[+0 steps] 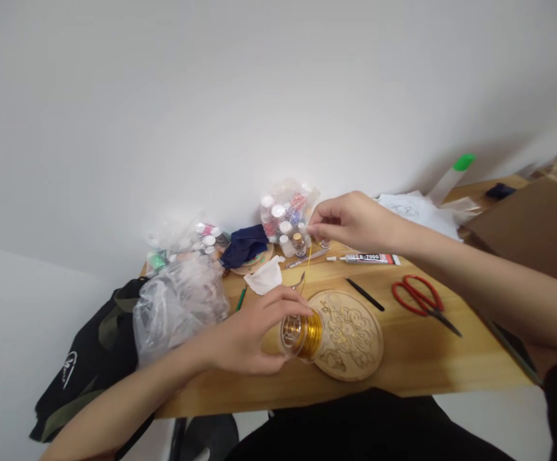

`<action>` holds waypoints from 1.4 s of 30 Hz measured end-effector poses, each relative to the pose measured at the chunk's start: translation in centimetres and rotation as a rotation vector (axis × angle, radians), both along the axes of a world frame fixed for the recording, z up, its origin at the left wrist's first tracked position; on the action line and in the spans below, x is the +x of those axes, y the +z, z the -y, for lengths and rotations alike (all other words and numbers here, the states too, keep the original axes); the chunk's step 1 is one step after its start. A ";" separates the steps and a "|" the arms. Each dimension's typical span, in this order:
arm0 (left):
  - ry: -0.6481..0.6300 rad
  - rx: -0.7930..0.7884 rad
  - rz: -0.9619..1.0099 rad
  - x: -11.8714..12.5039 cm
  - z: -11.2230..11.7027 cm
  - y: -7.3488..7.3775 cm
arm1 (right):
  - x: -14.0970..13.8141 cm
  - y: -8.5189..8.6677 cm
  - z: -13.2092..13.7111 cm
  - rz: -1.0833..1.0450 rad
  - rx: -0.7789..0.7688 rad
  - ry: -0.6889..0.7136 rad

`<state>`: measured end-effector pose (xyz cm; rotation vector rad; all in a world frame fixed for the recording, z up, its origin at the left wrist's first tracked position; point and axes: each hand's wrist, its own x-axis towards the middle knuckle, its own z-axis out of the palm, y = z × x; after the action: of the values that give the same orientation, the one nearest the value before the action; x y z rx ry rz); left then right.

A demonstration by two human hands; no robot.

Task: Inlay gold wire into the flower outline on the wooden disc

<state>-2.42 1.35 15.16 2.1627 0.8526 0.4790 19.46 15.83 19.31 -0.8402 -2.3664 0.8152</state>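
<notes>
At disc rim (374,358), spool (313,334) (open table (408,358) rightward)

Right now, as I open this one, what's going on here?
A person holds a spool of gold wire in the left hand, by the left edge of a carved wooden disc. The right hand is raised beyond it, pinching a thin yellow strand. To the right on the table lie a glue tube and red-handled scissors, neither in hand.

Spool (314,334) at disc's (350,333) left edge, scissors (433,312) right, glue tube (372,258) behind.
</notes>
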 end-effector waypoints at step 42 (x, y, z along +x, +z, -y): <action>0.029 -0.072 0.236 2.3 3.0 -2.4 | 3.0 -1.4 -4.4 -0.490 -0.725 -0.434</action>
<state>-0.16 -1.62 12.77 1.9830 0.7585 0.6923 22.46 20.25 17.94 -1.1986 -1.3798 1.5005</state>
